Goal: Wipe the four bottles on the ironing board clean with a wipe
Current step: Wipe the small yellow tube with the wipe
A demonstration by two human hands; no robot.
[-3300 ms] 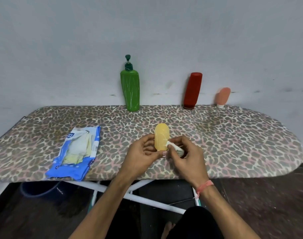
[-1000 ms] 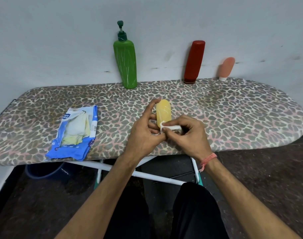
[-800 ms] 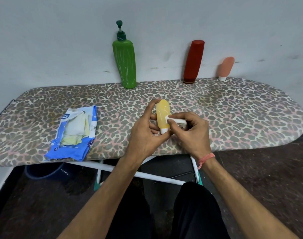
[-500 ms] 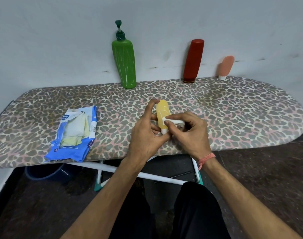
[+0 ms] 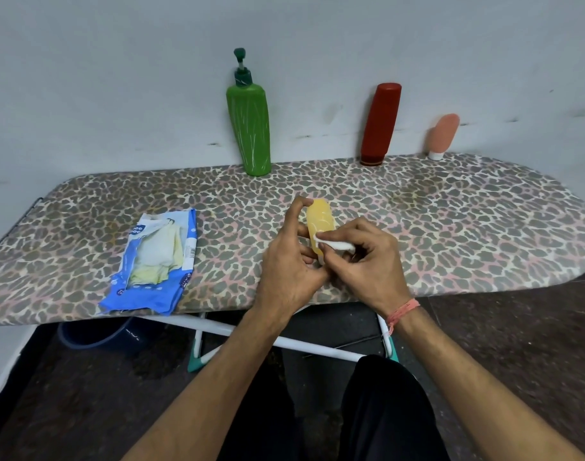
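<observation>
Four bottles share the leopard-print ironing board [image 5: 450, 227], which runs the full width of the view against a pale wall. Largest of them, the green pump bottle [image 5: 249, 128] stands at the board's far edge near the middle, leaning on the wall. To its right along the same far edge stands the red bottle [image 5: 380, 123], cap down, and beyond that, toward the far right corner, the small pink bottle [image 5: 442, 134] on its white cap. A blue wipe packet [image 5: 154, 264] lies open near the front edge on the left side. Near the middle of the front edge, the left hand [image 5: 291, 261] grips the small yellow bottle [image 5: 319, 221], fingers curled round its side and base, holding it upright above the cover. The right hand [image 5: 367, 261] pinches a folded white wipe [image 5: 334, 244] between thumb and fingers and presses it against the yellow bottle's right side.
</observation>
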